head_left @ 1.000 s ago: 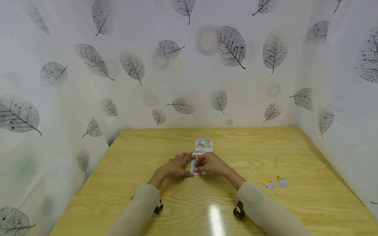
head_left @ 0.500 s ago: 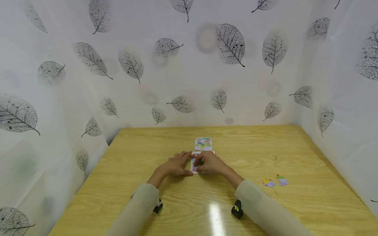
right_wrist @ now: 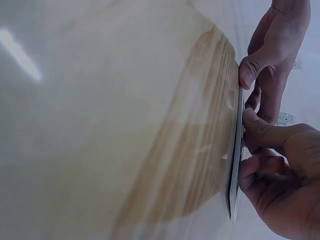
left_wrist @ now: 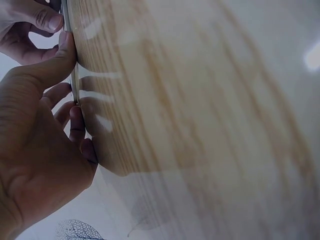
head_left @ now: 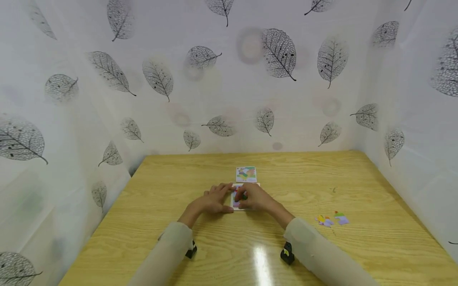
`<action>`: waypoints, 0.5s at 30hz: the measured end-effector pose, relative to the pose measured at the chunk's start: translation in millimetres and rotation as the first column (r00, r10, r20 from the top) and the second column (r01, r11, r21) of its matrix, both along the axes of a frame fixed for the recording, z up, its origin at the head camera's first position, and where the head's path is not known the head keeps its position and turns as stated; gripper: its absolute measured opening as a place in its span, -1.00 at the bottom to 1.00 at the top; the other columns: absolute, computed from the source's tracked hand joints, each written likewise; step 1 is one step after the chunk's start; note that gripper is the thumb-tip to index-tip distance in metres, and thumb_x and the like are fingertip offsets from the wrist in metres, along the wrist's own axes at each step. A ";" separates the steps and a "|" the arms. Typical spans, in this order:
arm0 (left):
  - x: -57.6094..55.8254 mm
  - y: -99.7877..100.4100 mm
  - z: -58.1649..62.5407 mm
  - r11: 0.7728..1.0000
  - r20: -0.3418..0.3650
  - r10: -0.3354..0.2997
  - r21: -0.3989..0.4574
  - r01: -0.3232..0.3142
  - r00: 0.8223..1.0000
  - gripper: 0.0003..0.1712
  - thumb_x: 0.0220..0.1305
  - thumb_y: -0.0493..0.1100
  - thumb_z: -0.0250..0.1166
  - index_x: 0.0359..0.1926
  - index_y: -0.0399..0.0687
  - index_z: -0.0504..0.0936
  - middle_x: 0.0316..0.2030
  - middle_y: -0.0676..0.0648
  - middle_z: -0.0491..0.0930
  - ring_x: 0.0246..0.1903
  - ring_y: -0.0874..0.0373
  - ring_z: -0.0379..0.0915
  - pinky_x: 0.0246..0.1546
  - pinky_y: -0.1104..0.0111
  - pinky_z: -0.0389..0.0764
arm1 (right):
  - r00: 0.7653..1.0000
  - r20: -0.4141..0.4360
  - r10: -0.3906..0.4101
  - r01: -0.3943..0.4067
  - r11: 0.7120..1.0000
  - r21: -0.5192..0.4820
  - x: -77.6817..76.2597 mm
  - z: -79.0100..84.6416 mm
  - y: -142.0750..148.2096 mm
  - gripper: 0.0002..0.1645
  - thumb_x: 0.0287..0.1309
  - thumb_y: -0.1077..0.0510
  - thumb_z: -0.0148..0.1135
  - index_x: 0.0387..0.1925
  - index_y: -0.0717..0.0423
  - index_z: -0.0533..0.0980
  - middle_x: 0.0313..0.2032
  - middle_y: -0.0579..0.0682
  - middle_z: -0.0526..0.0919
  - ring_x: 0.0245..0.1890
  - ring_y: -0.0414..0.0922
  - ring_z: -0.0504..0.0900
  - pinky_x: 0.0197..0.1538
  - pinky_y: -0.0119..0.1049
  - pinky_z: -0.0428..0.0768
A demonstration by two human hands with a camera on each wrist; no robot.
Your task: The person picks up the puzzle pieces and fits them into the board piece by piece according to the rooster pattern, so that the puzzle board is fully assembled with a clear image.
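Note:
A small white-bordered puzzle board [head_left: 236,207] with a colourful picture lies flat on the wooden table, largely covered by both hands. My left hand [head_left: 214,200] rests at its left side, fingers spread and fairly straight; in the left wrist view the thumb of the left hand [left_wrist: 37,135] touches the board's edge. Over the board's right part bends my right hand [head_left: 255,197], its thumb and forefinger curled down close together onto the picture. The right wrist view shows the right hand [right_wrist: 285,165] touching the board edge-on; whether a piece is between its fingertips is hidden.
Just beyond the board lies a picture card [head_left: 246,174] with a similar design. Loose puzzle pieces [head_left: 325,221] lie to the right, a green and lilac piece [head_left: 341,218] beside them. A leaf-patterned curtain [head_left: 229,91] borders the table's back and sides.
Both hands stay at the board in almost the same pose. The right wrist has shifted slightly, and the whole head view has moved a little.

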State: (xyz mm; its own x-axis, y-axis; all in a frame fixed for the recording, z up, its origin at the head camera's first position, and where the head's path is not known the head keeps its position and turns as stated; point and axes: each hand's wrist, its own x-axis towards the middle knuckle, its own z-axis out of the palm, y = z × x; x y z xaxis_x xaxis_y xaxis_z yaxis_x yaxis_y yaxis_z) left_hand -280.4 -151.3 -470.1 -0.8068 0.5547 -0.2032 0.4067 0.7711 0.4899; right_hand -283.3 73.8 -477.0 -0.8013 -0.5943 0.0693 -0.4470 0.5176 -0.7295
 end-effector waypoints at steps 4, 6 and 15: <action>0.4 0.5 -0.6 1.000 0.000 0.006 -0.012 -0.006 1.000 -0.01 0.38 0.13 0.39 0.62 -0.01 0.09 0.56 -0.17 0.11 0.41 -0.30 0.11 0.33 -0.38 0.15 | 0.999 -0.027 0.033 -0.033 0.999 0.016 3.2 2.9 4.8 -0.80 0.08 0.30 0.55 -0.22 0.14 0.74 -0.08 0.01 0.74 0.17 0.15 0.59 0.29 0.19 0.50; 0.0 0.5 -2.9 1.000 -0.002 0.007 -0.021 -0.007 1.000 0.00 0.37 0.12 0.40 0.62 -0.02 0.08 0.56 -0.18 0.10 0.41 -0.31 0.10 0.33 -0.39 0.14 | 0.999 -0.019 0.051 -0.050 0.999 0.008 4.3 4.2 9.2 -0.80 0.11 0.30 0.52 -0.19 0.15 0.73 -0.07 0.02 0.76 0.18 0.15 0.60 0.31 0.21 0.48; -2.6 1.2 -7.6 0.999 -0.002 0.020 -0.026 -0.020 1.000 0.01 0.38 0.11 0.37 0.64 0.03 0.03 0.59 -0.18 0.03 0.46 -0.33 0.04 0.38 -0.39 0.07 | 0.998 0.059 0.011 -0.008 0.999 -0.041 5.8 13.4 46.2 -0.76 0.29 0.21 0.42 -0.03 0.16 0.71 -0.05 0.02 0.76 -0.01 -0.01 0.66 0.08 0.01 0.63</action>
State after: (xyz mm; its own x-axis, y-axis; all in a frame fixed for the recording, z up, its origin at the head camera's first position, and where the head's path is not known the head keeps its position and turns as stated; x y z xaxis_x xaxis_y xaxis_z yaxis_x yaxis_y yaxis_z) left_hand -283.1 -150.1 -477.7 -0.8183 0.5326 -0.2161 0.3916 0.7919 0.4686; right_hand -277.5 120.0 -463.6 -0.7991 -0.5994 0.0459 -0.4069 0.4830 -0.7754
